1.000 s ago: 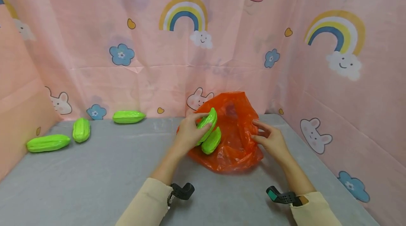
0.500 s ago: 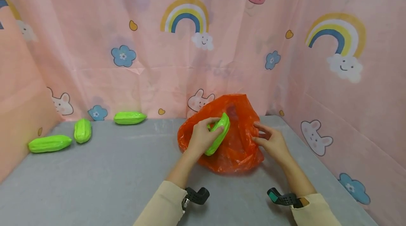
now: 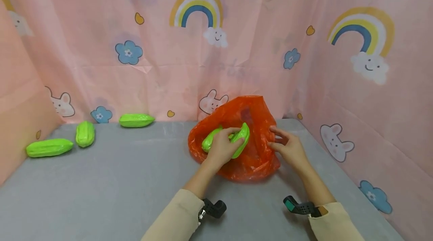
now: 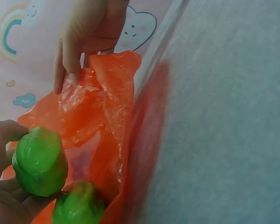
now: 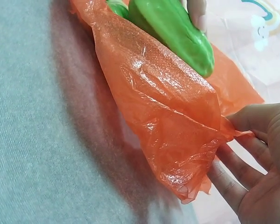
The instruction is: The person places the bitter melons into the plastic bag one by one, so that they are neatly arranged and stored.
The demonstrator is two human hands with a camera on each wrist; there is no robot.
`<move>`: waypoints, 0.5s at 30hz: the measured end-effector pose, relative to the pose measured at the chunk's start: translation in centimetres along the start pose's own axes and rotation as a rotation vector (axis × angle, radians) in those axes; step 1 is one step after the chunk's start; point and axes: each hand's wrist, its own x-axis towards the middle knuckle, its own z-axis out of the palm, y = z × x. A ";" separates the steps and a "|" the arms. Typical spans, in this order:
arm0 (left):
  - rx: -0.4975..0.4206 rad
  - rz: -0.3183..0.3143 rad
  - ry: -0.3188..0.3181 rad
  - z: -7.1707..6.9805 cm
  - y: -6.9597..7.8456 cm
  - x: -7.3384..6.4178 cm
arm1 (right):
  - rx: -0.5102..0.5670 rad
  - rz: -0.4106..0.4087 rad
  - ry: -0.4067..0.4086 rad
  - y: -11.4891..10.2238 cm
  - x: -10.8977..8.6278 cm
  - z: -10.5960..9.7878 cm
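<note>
A bright green, ridged toy vegetable (image 3: 241, 141), long with a pointed end, is gripped between the thumb and fingers of my left hand (image 3: 221, 147). It is over the mouth of a red-orange plastic bag (image 3: 250, 169). Another green vegetable (image 3: 209, 141) lies within the bag's mouth, left of that hand, partly hidden by it. The left wrist view has both, the held vegetable (image 4: 39, 161) above the lower vegetable (image 4: 79, 205). On the bag's right side, my right hand (image 3: 289, 147) pinches the rim; the right wrist view shows its thumb and fingers (image 5: 245, 119) on the bunched film.
Several more green vegetables lie at the back left of the grey table (image 3: 118, 196): one vegetable (image 3: 50, 147) by the left wall, one standing endwise (image 3: 85, 134), one at the back (image 3: 137, 120). Pink printed curtains (image 3: 152, 83) enclose the back and sides.
My left hand has moved right, further over the bag, with the vegetable. The other vegetable now shows to the left of that hand. My right hand keeps its place on the rim.
</note>
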 end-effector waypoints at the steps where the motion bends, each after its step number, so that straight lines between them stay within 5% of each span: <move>1: -0.003 0.000 -0.005 0.0 0.1 0.0 | 0.006 -0.002 0.000 -0.1 0.1 -0.1; 15: 0.034 -0.007 -0.018 1.2 0.3 -0.4 | -0.015 -0.026 0.012 0.0 0.0 0.1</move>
